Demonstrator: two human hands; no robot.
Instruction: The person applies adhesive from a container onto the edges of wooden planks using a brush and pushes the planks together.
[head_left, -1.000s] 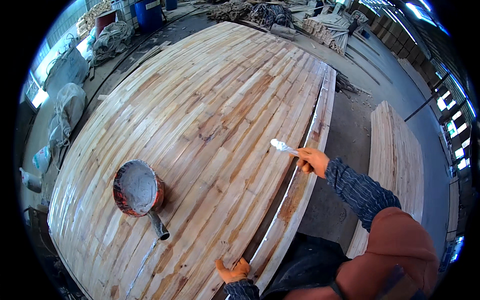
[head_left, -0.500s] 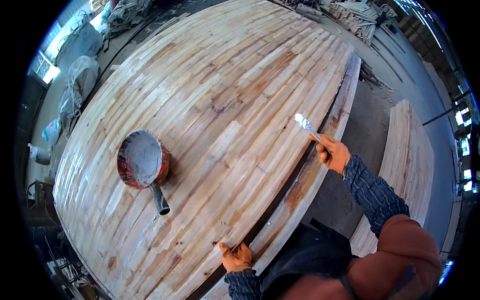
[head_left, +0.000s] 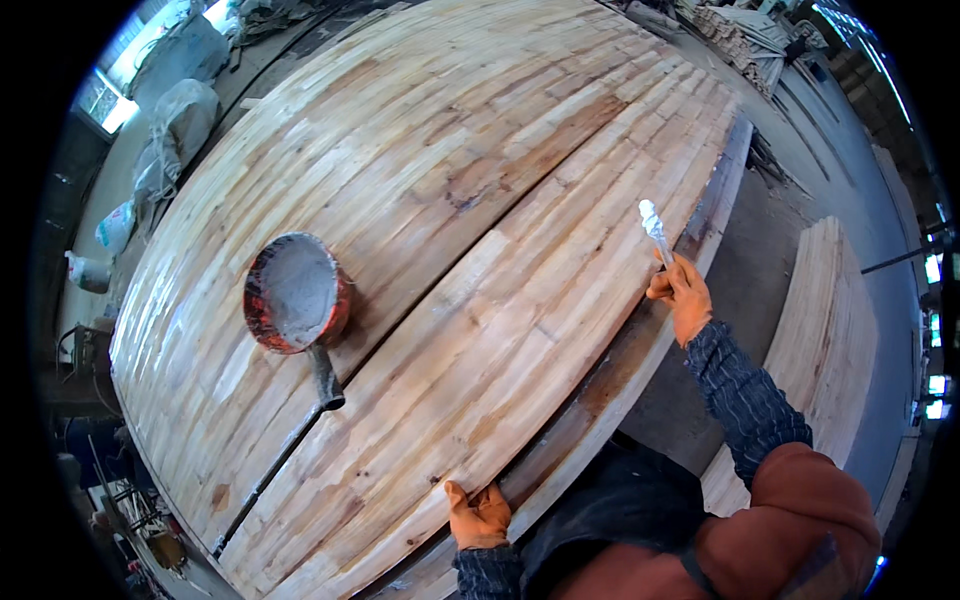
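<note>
My right hand (head_left: 684, 298), in an orange glove, holds a slim putty knife (head_left: 655, 232) upright, its tip thick with white paste. My gloved left hand (head_left: 479, 517) grips the near edge of a wooden panel (head_left: 520, 330) made of glued strips, thumb on top and fingers hidden below. A narrow dark gap separates this panel from a wider strip-wood panel (head_left: 420, 150) beyond it. On the wider panel rests a red-black pot (head_left: 343, 305) of grey paste, its dark handle reaching over the gap.
Under the near edge lies another wooden board (head_left: 596, 392). A stack of pale panels (head_left: 815, 330) stands to the right. Wrapped sacks (head_left: 180, 120) and a white bucket (head_left: 88, 272) line the far left; cut timber (head_left: 735, 45) lies at the back right.
The near panel has slid toward me from the wider one, opening a dark gap along the seam. My left hand still grips its edge; my right hand has tilted the putty knife more upright.
</note>
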